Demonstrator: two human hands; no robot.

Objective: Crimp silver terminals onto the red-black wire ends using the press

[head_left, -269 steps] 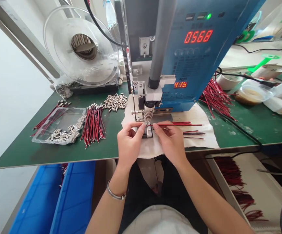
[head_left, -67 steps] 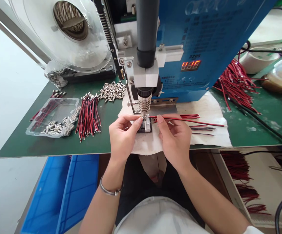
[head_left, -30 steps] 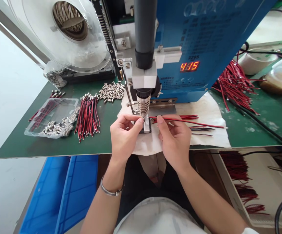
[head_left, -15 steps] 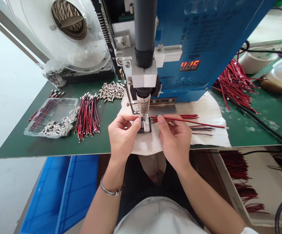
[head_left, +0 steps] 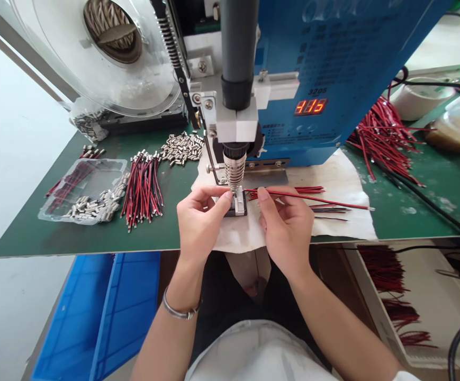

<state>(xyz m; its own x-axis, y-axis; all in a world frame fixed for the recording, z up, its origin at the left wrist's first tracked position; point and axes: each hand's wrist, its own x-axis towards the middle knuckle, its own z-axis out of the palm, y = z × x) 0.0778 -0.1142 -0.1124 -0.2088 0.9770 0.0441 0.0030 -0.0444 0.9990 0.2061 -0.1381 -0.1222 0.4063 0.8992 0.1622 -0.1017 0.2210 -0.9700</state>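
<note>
In the head view, a red-and-black wire (head_left: 313, 198) is pinched between the thumb and forefinger of the right hand (head_left: 287, 227). Its near end is held at the small metal fixture (head_left: 238, 203) under the spring-wrapped tip (head_left: 234, 172) of the blue machine (head_left: 333, 63), and the rest trails off to the right over a white cloth (head_left: 333, 174). The fingers of the left hand (head_left: 200, 225) are pressed together against the left side of the fixture; whether anything is pinched there cannot be told. A bracelet (head_left: 178, 312) is worn on the left wrist. A red display (head_left: 310, 106) is lit on the machine. On the green tabletop (head_left: 95, 238) to the left, a bundle of cut wires (head_left: 143, 182), a pile of metal sleeves (head_left: 182, 148) and a clear tray (head_left: 90, 190) are laid. More red wires (head_left: 384, 137) are heaped to the right.
</note>
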